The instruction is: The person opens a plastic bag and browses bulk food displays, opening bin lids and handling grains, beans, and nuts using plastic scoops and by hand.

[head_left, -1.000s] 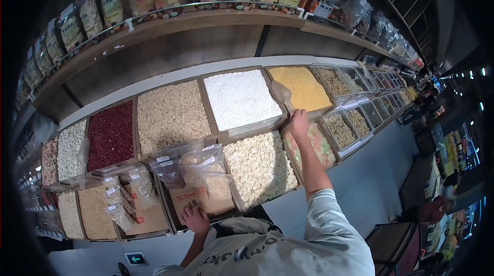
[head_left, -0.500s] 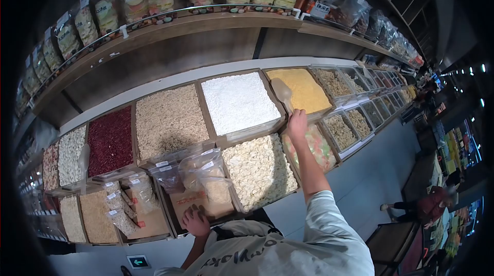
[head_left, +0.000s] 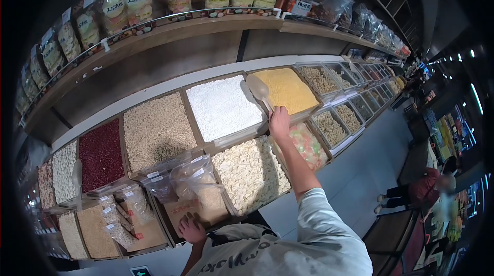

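Observation:
My right hand (head_left: pixel 279 122) is closed around the handle of a beige plastic scoop (head_left: pixel 259 88). The scoop's bowl lies over the divider between a bin of fine yellow grain (head_left: pixel 289 90) and a bin of white granules (head_left: pixel 224 107). Under my right forearm are a bin of pale flat flakes (head_left: pixel 249 173) and one of pink and green pieces (head_left: pixel 307 146). My left hand (head_left: pixel 192 228) rests, fingers apart, at the front of a cardboard-lined bin (head_left: pixel 211 214) that holds clear plastic bags (head_left: pixel 198 186). Nothing shows in its grip.
To the left are bins of beige grain (head_left: pixel 157 129) and dark red beans (head_left: pixel 102 157), and another scoop (head_left: pixel 77 177). Lidded compartments (head_left: pixel 332 126) run off to the right. A shelf (head_left: pixel 170 31) of packaged goods overhangs the bins. Across the aisle stands a person (head_left: pixel 424 191).
The scoop in my right hand has swung slightly left, from the yellow grain's edge toward the white bin. The view has shifted a little; my left hand stays at the bin front.

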A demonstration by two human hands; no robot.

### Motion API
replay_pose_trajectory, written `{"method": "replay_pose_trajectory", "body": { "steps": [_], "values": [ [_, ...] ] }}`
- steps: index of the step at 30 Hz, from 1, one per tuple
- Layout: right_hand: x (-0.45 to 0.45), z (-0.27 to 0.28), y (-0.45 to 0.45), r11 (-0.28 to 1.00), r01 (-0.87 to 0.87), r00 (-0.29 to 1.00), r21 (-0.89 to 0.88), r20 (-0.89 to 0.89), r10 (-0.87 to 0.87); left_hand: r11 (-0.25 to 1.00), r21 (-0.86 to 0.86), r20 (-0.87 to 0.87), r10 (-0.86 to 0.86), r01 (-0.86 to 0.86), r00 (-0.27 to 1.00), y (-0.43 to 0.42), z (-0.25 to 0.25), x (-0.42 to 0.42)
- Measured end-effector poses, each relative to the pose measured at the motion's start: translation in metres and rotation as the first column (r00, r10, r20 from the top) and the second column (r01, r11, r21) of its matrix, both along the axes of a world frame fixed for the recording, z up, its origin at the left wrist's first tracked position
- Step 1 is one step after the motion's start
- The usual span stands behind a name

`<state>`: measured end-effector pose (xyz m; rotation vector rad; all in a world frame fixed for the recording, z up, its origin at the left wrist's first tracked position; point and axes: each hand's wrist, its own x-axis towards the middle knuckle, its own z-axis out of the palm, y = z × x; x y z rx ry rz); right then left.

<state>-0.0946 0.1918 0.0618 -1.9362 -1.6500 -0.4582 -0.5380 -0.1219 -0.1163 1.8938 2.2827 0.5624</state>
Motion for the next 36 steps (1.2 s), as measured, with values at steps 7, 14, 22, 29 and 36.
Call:
{"method": "replay_pose_trajectory", "body": {
  "steps": [7,14,22,29,36],
  "values": [
    [-0.034,0.019,0.004,0.991,-0.044,0.92,-0.125,-0.392,-0.009,1.0,0.025,-0.001,-0.003,0.003,1.0,0.002,0.004,0.003],
    [-0.119,0.028,-0.016,0.947,-0.251,0.856,-0.202,-0.503,0.12,1.0,0.025,-0.029,-0.011,0.011,1.0,0.001,0.003,0.001],
    [-0.223,0.027,-0.054,0.838,-0.499,0.798,-0.222,-0.493,0.345,0.998,0.058,-0.015,0.009,-0.008,1.0,0.004,0.005,0.0],
    [-0.262,0.011,-0.051,0.811,-0.502,0.851,-0.3,-0.342,0.399,0.996,0.094,0.011,0.008,-0.009,1.0,0.006,0.013,0.001],
    [-0.269,0.008,-0.041,0.799,-0.467,0.876,-0.378,-0.319,0.361,0.995,0.096,0.028,0.008,-0.01,1.0,0.006,0.012,0.0]
  ]
}}
